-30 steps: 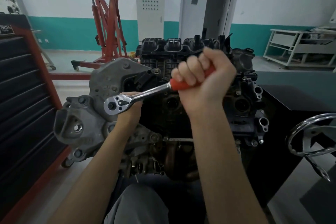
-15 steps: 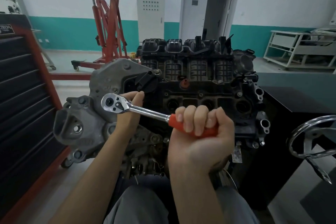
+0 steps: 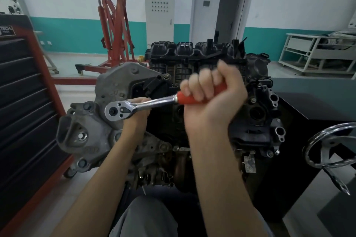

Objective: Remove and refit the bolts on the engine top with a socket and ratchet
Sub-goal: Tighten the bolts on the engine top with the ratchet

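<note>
— Ratcheting is what we are doing, mid-stroke by our reckoning: our right hand (image 3: 212, 94) is clenching the red grip of the ratchet (image 3: 154, 103), fist blurred, and the handle is pointing up and to the right across the engine (image 3: 192, 75).

— And our left hand (image 3: 137, 115)?

— It is sitting under the ratchet head (image 3: 117, 110), fingers reaching up behind it, probably steadying the socket on a bolt. Both socket and bolt are hiding beneath the head, so we cannot tell whether those fingers are gripping or only bracing.

— So which part of the task are we judging this to be?

— Turning one bolt at the left end of the engine top. Loosening or refitting, we are not able to say from this alone. The next move is calling for an even swing on the handle while we are keeping the head square over the bolt, so the socket is not slipping off.

— Materials?

— The ratchet is gleaming polished chrome with a rounded head; its grip is looking like smooth red plastic. The grey casting (image 3: 84, 132) beside it is showing rough, dull cast metal with bosses and holes. The black cover (image 3: 192, 50) behind is ribbed, matte plastic.
</note>
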Available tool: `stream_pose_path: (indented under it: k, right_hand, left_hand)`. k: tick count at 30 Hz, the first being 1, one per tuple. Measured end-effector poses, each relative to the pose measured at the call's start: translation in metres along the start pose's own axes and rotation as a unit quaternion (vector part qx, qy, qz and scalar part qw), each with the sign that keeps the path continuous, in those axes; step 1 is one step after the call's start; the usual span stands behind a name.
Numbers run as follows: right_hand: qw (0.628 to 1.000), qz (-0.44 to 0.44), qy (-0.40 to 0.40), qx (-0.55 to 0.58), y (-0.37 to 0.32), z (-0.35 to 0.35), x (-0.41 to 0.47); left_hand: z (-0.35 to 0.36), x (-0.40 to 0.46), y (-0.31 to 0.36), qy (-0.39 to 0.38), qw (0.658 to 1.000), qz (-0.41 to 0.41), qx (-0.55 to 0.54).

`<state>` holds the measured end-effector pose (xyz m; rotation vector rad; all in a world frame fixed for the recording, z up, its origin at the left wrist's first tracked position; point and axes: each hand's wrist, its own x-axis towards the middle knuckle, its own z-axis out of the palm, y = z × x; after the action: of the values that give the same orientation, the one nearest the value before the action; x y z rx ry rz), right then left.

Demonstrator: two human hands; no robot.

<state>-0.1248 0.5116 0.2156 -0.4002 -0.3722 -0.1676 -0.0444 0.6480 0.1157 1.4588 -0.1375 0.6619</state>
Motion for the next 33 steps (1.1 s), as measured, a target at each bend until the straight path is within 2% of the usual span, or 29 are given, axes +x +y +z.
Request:
stream_pose_path:
  k: [3, 6, 8, 12, 14, 16, 19, 22, 25, 30, 33]
  right_hand:
    - [0.994, -0.085, 0.036, 0.061, 0.015, -0.020, -0.038]
    - [0.991, -0.114, 0.019, 0.067, 0.022, -0.027, -0.047]
    - [0.994, -0.096, -0.001, 0.052, 0.016, -0.023, -0.034]
    - [0.998, 0.023, -0.031, -0.044, -0.010, 0.004, 0.021]
    - [0.992, 0.083, -0.034, -0.090, -0.016, 0.021, 0.044]
    - [0.989, 0.107, -0.020, -0.103, -0.015, 0.029, 0.054]
    - [0.995, 0.073, -0.002, -0.063, -0.008, 0.019, 0.036]
    - [0.999, -0.022, 0.036, 0.017, 0.003, -0.005, -0.011]
    - [0.993, -0.084, 0.054, 0.066, 0.013, -0.019, -0.043]
    - [0.999, -0.044, 0.015, 0.016, -0.001, -0.008, -0.017]
    - [0.999, 0.006, -0.018, -0.037, -0.006, 0.007, 0.014]
  left_hand:
    - [-0.002, -0.001, 0.002, -0.032, 0.998, 0.054, -0.010]
    - [-0.003, 0.000, 0.001, -0.042, 0.998, 0.049, -0.022]
    - [-0.001, 0.002, 0.003, -0.038, 0.999, 0.030, -0.010]
    - [-0.001, 0.004, -0.004, 0.016, 0.999, -0.044, 0.018]
    - [0.000, -0.001, -0.006, -0.008, 0.996, -0.050, 0.078]
    - [0.000, -0.003, -0.005, 0.003, 0.994, -0.065, 0.083]
    - [0.002, -0.004, 0.003, 0.022, 0.995, -0.091, 0.018]
    - [0.000, -0.002, 0.004, -0.012, 1.000, 0.010, -0.010]
    - [-0.002, -0.001, 0.003, -0.039, 0.998, 0.039, -0.034]
    - [0.001, 0.001, 0.003, -0.009, 1.000, 0.018, 0.020]
    - [0.000, 0.004, -0.005, 0.068, 0.995, -0.076, 0.010]
